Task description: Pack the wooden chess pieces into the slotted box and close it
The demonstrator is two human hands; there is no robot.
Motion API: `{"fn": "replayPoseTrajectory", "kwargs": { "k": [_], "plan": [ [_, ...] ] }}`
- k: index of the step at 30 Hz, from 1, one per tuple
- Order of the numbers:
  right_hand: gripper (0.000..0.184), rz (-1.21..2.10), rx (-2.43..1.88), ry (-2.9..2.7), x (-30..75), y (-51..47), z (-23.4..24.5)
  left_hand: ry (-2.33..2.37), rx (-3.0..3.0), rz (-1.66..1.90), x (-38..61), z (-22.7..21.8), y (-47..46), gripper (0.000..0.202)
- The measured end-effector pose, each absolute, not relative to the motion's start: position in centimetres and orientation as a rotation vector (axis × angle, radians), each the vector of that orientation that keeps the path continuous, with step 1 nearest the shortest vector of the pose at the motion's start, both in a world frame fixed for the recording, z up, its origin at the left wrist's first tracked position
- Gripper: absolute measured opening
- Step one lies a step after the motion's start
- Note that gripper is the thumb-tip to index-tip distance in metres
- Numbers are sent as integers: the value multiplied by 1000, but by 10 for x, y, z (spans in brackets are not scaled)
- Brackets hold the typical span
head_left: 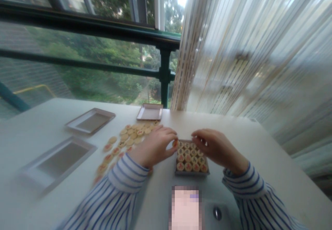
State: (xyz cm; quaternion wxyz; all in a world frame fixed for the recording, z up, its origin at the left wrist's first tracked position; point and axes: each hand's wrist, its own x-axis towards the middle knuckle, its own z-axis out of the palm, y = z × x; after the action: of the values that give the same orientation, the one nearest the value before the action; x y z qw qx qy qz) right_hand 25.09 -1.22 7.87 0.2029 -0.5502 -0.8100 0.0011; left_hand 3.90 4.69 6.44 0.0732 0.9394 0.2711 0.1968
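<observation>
My left hand pinches a round wooden Chinese chess piece between thumb and fingers, at the left edge of a small square box. Inside the box, more Chinese chess pieces stand in neat rows, with red or dark characters facing up. Over the box's far right corner curls my right hand, its fingertips bent together; whatever they hold or touch is hidden. Left of the box lies a loose spread of Chinese chess pieces, partly covered by my left forearm.
Two shallow trays or lids, a larger tray and a smaller tray, lie at the left. Another small tray sits at the back. Nearest me are a pixelated rectangle and a dark oval object. A railing and curtain stand beyond.
</observation>
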Motion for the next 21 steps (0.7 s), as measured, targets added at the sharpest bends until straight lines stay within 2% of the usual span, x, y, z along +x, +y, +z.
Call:
{"fn": "replayPoseTrajectory", "kwargs": {
  "k": [10,21],
  "plan": [
    [15,258,-1494,-2230,258,-10,75,789,2819,591,51,62,36,13],
    [18,551,-1466,-2077,253,-9,72,774,2781,583,54,59,34,17]
  ]
}}
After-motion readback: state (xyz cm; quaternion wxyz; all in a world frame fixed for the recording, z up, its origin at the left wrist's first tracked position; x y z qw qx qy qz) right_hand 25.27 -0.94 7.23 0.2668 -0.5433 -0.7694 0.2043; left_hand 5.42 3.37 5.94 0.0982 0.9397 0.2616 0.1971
